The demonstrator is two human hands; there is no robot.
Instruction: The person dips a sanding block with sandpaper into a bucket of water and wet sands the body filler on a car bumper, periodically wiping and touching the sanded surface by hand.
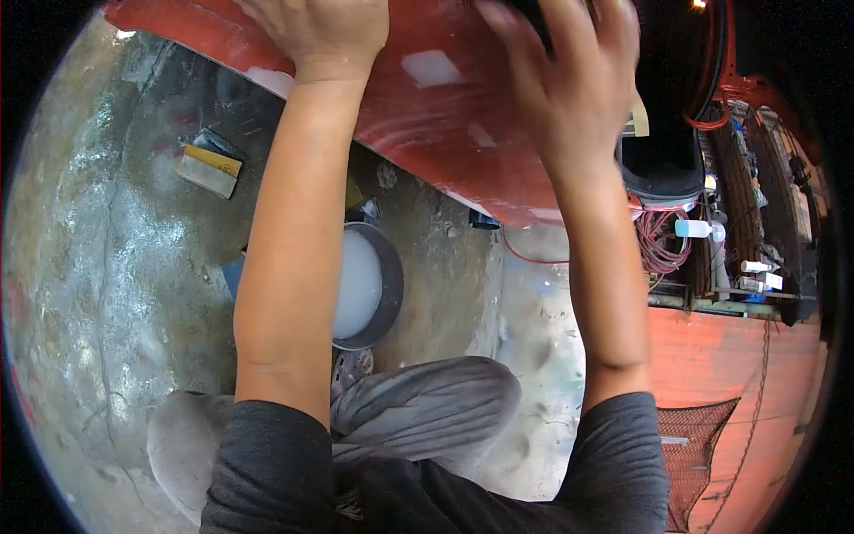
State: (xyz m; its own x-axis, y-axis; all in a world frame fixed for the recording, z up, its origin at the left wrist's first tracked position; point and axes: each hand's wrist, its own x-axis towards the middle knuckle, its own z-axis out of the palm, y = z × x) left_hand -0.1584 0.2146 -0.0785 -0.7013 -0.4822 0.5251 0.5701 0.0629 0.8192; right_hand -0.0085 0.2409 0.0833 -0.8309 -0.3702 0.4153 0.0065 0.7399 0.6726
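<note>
A red car body panel (pixel 400 107) with whitish patches spans the top of the view, its surface wet-looking and streaked. My left hand (pixel 329 31) is against or just over the panel's upper left part. Its fingertips run past the top edge, so whether it holds anything is hidden. Over the panel's right side, near a dark opening, is my right hand (pixel 574 84). Slightly smeared by motion, its fingers are apart, and I see nothing held in it. Contact between this hand and the panel cannot be made out.
Below the panel, a round dark basin (pixel 396 285) of cloudy whitish liquid stands on the wet concrete floor (pixel 133 294). A yellow-and-grey block (pixel 212 169) lies to the left. At right are coiled red hoses (pixel 663 245), a cluttered shelf (pixel 734 214) and a white bottle (pixel 694 229).
</note>
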